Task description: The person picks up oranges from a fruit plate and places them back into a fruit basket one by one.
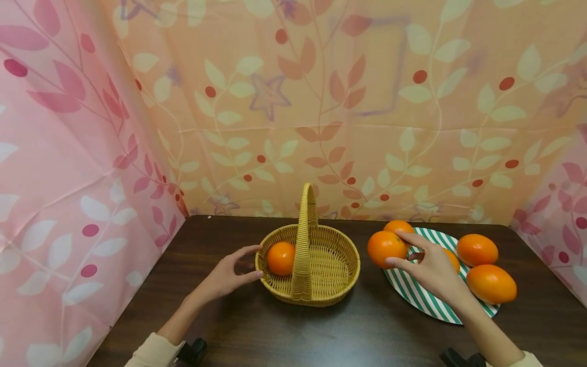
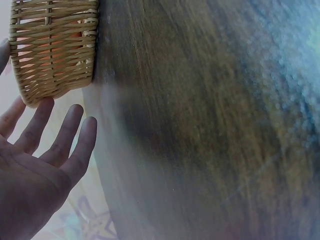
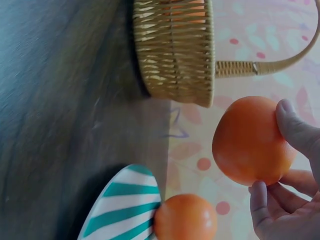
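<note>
My right hand [image 1: 428, 267] pinches an orange [image 1: 387, 249] between thumb and fingers, lifted above the left side of a green-and-white striped plate [image 1: 419, 300]. In the right wrist view the held orange [image 3: 254, 141] hangs apart from the basket. A yellow wicker basket [image 1: 332, 290] with a tall arched handle stands mid-table. One orange [image 1: 281, 258] lies inside it, left of the handle. At the basket's left side, my left hand [image 1: 224, 275] touches the rim with thumb and fingertips. The left wrist view shows that hand's fingers [image 2: 65, 137] spread and fairly straight.
Several more oranges [image 1: 491, 284] are on the striped plate, one of them partly behind my right hand. The dark wooden table [image 1: 229, 331] runs back to a floral cloth [image 1: 321, 102] hung behind and at both sides. The basket handle [image 1: 302, 244] rises above the rim.
</note>
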`<state>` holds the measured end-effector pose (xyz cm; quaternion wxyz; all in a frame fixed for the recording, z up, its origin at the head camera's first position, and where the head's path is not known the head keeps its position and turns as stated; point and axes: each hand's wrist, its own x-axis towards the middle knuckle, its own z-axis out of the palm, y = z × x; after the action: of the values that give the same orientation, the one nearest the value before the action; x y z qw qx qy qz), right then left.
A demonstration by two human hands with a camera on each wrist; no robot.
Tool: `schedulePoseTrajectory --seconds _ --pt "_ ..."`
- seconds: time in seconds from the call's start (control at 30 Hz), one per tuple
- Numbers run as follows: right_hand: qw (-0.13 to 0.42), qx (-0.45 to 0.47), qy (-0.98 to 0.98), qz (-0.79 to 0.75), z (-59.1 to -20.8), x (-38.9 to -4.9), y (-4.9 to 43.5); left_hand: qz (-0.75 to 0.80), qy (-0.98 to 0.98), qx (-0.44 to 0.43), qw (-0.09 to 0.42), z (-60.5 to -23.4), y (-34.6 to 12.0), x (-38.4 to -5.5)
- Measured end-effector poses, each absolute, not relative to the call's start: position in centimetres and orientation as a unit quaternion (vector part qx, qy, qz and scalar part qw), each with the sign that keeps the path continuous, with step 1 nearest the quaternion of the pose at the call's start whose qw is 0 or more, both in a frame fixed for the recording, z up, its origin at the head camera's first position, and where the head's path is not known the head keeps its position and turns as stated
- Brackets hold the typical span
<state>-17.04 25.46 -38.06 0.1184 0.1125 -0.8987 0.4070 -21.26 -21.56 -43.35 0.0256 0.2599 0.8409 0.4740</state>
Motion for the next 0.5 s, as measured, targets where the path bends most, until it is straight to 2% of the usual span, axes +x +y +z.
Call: schedulePoseTrajectory --seconds 0.27,0.5 --pt "0.137 0.146 -0.885 0.42 -37.9 -17.9 23.9 0.478 0.837 0.265 0.025 -43.2 -21.5 -21.1" --pt "0.116 0.151 -0.88 0.435 -37.7 -18.4 22.8 0.469 0.843 0.264 0.016 -43.3 -21.6 -21.2"
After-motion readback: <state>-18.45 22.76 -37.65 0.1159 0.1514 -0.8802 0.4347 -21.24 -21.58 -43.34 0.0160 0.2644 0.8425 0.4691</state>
